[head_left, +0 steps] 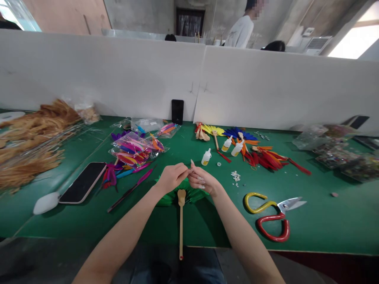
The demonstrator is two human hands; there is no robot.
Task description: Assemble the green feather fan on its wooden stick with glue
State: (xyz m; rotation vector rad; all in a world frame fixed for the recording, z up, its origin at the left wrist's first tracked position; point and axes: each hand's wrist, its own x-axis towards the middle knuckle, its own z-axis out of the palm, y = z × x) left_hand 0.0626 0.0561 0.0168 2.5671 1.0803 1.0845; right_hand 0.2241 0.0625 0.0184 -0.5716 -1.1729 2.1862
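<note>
My left hand (174, 176) and my right hand (202, 178) meet over a green feather fan (166, 199) on the table. The fingers of both are closed and pressed together at the tips. Whatever they pinch is hidden or too small to name. Below them the fan's wooden handle (181, 225) points toward me, past the table's front edge, with a small red spot at its end. A white glue bottle (206, 157) stands just beyond my right hand. To its right lie small white beads (235, 176) in a loose pile.
Scissors (280, 209) with yellow and red handles lie at right. Colourful bagged feathers (133, 148), a pen (121, 200) and a phone (84, 183) are at left. Finished-looking fans (217, 132) and more glue bottles (237, 149) sit behind. A white partition (118, 75) borders the table.
</note>
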